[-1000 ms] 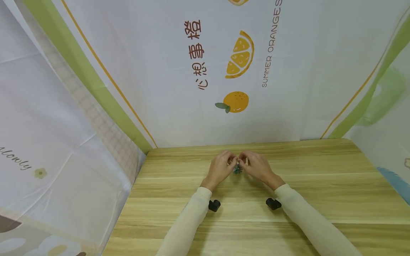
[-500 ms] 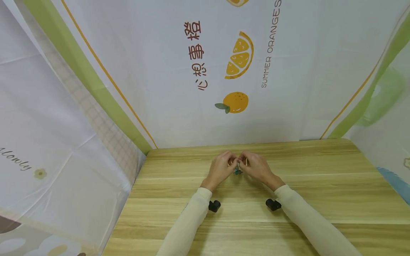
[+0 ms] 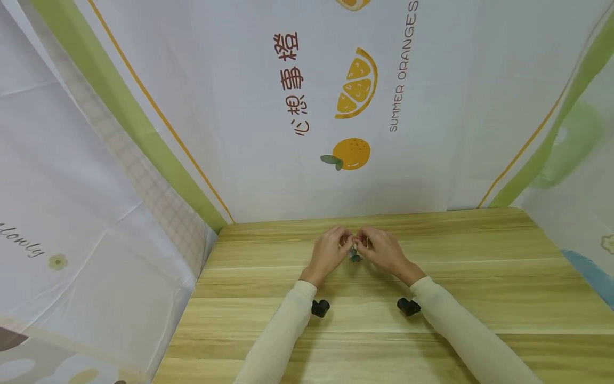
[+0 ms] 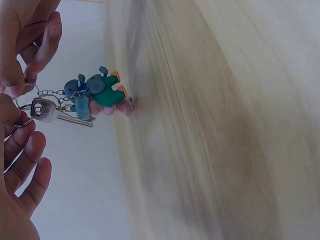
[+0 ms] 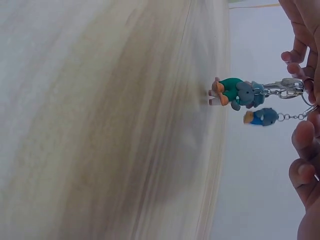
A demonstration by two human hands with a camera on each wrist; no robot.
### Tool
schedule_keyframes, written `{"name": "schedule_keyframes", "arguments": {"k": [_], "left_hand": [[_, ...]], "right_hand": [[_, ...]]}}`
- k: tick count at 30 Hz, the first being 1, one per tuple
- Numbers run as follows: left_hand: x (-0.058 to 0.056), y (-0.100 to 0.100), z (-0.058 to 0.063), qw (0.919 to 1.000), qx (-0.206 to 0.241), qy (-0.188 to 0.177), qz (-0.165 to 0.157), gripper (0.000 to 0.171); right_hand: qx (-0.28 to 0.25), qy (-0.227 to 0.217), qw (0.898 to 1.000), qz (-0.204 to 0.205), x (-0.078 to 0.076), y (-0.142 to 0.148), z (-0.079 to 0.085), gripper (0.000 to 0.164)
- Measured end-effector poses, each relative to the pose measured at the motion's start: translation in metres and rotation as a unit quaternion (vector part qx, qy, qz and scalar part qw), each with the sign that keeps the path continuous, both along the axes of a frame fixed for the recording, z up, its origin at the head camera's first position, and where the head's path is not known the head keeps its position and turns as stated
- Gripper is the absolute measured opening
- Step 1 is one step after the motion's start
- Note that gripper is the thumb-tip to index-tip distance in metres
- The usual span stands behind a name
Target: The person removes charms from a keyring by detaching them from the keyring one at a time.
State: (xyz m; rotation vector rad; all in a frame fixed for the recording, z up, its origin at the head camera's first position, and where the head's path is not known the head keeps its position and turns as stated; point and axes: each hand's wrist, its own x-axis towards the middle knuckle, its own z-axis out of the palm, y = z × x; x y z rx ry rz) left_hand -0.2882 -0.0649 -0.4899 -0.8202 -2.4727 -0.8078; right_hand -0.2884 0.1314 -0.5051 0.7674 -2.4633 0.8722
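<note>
In front of the person, both hands meet over the wooden table. The left hand (image 3: 328, 255) pinches a metal key ring (image 4: 24, 122) with a key (image 4: 44, 111) hanging from it. The right hand (image 3: 384, 252) pinches at the same cluster of rings, its fingertips close to the left ones. Small elephant figurines dangle on chains: a grey one in green (image 5: 231, 90) and a grey-blue one in blue (image 5: 262, 117). A pinkish figurine (image 4: 107, 111) hangs partly behind the green one. The fingers hide part of the rings.
The light wooden table (image 3: 355, 341) spreads under both arms. A white cloth printed with oranges (image 3: 230, 106) stands behind it. Black wrist-camera pieces show under the left forearm (image 3: 273, 336) and right forearm (image 3: 467, 330).
Both hands stay nearly in place. The figurines under the fingers have shifted a little and now hang slightly lower. The head view has turned slightly.
</note>
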Motion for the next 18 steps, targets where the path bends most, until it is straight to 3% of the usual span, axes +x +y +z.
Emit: {"name": "schedule_keyframes", "arguments": {"k": [7, 18], "left_hand": [[-0.0013, -0.0013, 0.0015, 0.9999, 0.008, 0.012, 0.002, 0.010], [-0.0014, -0.0022, 0.0016, 0.9998, 0.013, -0.013, 0.004, 0.014]], "right_hand": [[-0.009, -0.005, 1.000, 0.005, 0.0007, 0.0005, 0.0008, 0.007], [-0.017, -0.013, 1.000, -0.010, 0.0017, 0.0025, 0.0018, 0.007]]}}
